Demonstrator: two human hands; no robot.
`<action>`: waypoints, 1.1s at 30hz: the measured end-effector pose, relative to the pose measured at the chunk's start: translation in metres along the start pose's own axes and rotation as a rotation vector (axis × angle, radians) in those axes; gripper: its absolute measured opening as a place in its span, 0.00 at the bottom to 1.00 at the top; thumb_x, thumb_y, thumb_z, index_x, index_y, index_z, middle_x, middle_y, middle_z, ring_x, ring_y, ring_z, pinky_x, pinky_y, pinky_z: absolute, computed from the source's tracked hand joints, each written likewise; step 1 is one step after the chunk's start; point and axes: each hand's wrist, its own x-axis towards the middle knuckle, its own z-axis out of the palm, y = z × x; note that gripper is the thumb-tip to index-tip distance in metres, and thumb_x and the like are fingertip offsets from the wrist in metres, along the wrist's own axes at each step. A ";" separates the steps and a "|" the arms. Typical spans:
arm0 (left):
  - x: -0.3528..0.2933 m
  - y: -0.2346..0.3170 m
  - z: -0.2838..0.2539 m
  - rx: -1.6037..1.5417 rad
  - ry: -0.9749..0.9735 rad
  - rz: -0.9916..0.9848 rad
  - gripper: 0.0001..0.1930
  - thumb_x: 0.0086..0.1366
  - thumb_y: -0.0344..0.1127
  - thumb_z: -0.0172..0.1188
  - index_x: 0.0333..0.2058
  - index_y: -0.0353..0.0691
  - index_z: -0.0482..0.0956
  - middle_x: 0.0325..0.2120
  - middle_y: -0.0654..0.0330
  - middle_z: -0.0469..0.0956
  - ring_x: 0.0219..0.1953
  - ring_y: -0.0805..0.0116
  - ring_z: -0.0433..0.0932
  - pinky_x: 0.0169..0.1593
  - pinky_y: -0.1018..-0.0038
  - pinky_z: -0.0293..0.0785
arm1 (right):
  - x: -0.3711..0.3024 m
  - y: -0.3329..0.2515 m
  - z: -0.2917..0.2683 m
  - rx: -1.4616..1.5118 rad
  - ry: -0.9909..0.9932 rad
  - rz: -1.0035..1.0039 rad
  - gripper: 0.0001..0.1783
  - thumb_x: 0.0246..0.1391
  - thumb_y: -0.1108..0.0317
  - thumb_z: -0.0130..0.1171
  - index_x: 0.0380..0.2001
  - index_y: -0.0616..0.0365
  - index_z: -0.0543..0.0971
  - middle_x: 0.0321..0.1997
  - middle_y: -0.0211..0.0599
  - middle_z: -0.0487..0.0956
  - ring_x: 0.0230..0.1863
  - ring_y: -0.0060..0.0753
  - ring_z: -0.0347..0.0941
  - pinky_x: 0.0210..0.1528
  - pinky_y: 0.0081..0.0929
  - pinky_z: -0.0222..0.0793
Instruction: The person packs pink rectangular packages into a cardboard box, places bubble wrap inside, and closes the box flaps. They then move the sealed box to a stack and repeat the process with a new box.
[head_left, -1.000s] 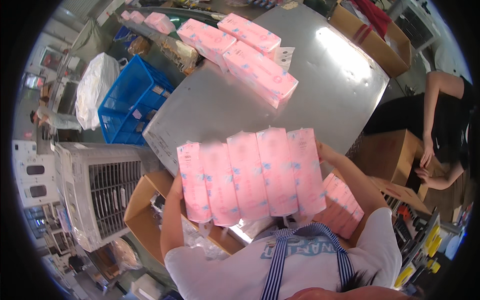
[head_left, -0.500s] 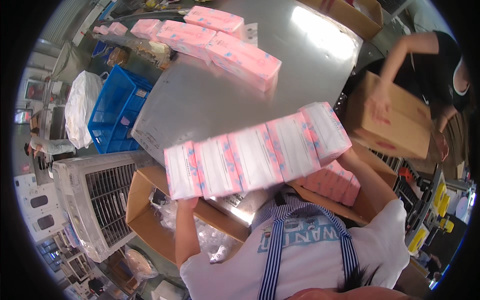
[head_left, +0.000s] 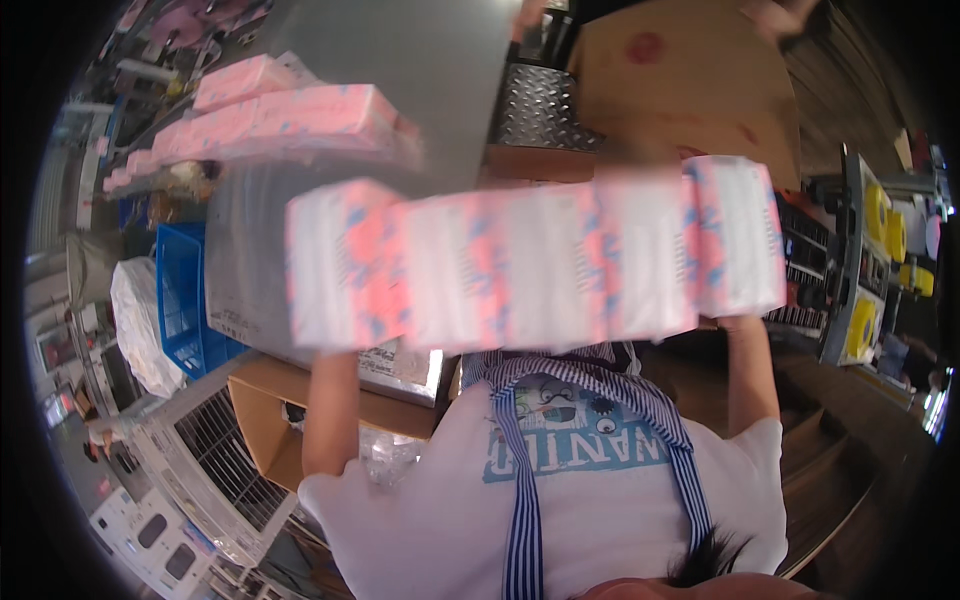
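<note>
A row of several pink-and-white soft tissue packs (head_left: 545,265) stretches across the middle in front of me, blurred by motion. I hold it up between both hands. My left hand (head_left: 335,357) supports the left end from below, its fingers hidden behind the packs. Under the right end is my right hand (head_left: 737,322), only partly showing. More pink tissue packs (head_left: 310,120) lie in a line on the metal table (head_left: 265,255) at the far left.
A large cardboard box (head_left: 690,85) stands at the far right, with another person's hand (head_left: 780,15) near its top. At my left are an open carton (head_left: 262,425) with clear plastic, a slatted grey appliance (head_left: 225,455), a blue crate (head_left: 178,300) and a white bag (head_left: 143,325).
My view has swung to the right. The held row has gone from slanted to nearly level, its right end now farther right. The other person's carton appears larger and nearer the middle.
</note>
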 end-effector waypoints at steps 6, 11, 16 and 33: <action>0.102 -0.105 0.116 -0.060 -0.238 -0.435 0.22 0.67 0.43 0.48 0.56 0.42 0.66 0.49 0.57 0.74 0.50 0.61 0.73 0.54 0.61 0.71 | -0.005 0.074 -0.138 0.173 0.249 0.315 0.29 0.60 0.51 0.49 0.58 0.60 0.64 0.52 0.37 0.73 0.47 0.35 0.74 0.48 0.35 0.73; 0.131 -0.145 0.117 -0.151 -0.047 -0.079 0.21 0.64 0.43 0.53 0.54 0.42 0.69 0.50 0.59 0.72 0.50 0.56 0.72 0.54 0.57 0.68 | 0.008 0.113 -0.133 -0.569 0.407 0.014 0.27 0.63 0.50 0.43 0.51 0.65 0.69 0.38 0.34 0.76 0.37 0.22 0.71 0.40 0.20 0.68; 0.074 -0.099 0.201 1.625 0.126 0.846 0.30 0.53 0.50 0.63 0.55 0.51 0.68 0.55 0.57 0.66 0.57 0.53 0.63 0.54 0.52 0.61 | 0.004 0.011 -0.041 -1.697 -0.123 -0.605 0.38 0.38 0.57 0.69 0.56 0.48 0.68 0.63 0.42 0.61 0.66 0.41 0.55 0.64 0.50 0.50; 0.100 -0.176 0.160 1.968 -0.188 0.491 0.36 0.51 0.41 0.64 0.57 0.34 0.64 0.60 0.41 0.58 0.62 0.45 0.58 0.63 0.61 0.58 | -0.022 0.144 -0.113 -1.586 -0.431 0.003 0.11 0.44 0.70 0.55 0.35 0.58 0.77 0.39 0.47 0.77 0.42 0.46 0.75 0.42 0.39 0.72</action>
